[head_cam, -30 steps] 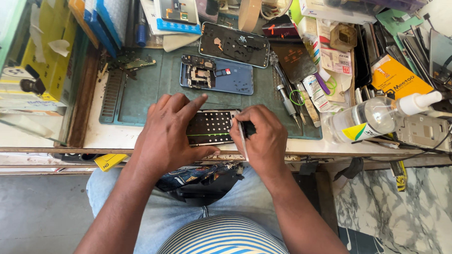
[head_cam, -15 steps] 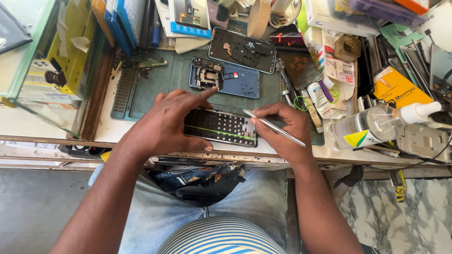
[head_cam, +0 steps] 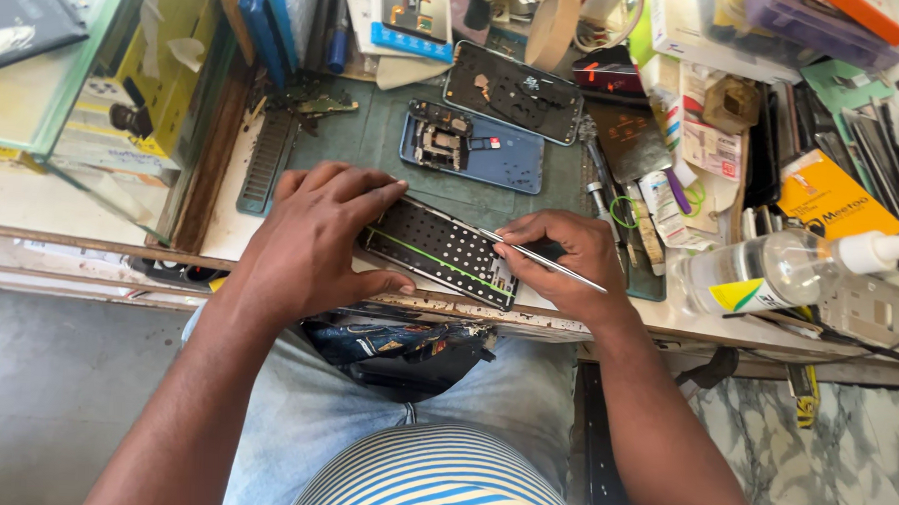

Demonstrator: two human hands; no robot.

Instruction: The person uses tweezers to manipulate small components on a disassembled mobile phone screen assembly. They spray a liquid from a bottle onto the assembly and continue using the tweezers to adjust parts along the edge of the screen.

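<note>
The right hand [head_cam: 569, 262] had its fingers [head_cam: 518, 235] pinched narrowly around thin metal tweezers [head_cam: 544, 261], the tip touching the right end of a dark perforated board [head_cam: 440, 250]. The left hand [head_cam: 315, 243] lay spread over the board's left end, fingers flat on top and thumb tucked along its near edge, pressing it down rather than gripping it. The board sat tilted at the front edge of the worktop [head_cam: 226, 240], on a green mat [head_cam: 374, 145]. Just behind it lay an opened blue phone [head_cam: 473, 149], and farther right, well apart, a clear spray bottle [head_cam: 767, 279] on its side.
</note>
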